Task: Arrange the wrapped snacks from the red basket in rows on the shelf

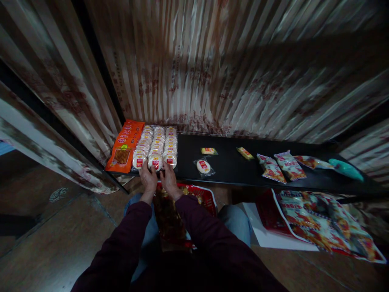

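Observation:
My left hand and my right hand reach to the front edge of a black shelf. Their fingers close around the two sides of a round white wrapped cracker, the front one in the middle of three rows. More wrapped crackers lean on one another behind it and to both sides. To the left of the rows lies an orange snack bag with brown sticks showing in its window. A single wrapped cracker lies flat to the right of my hands.
Two small yellow packets lie farther along the shelf, then red-and-white snack bags and a teal packet. Below are a red box between my knees and another box full of bags. Striped plastic sheeting hangs behind.

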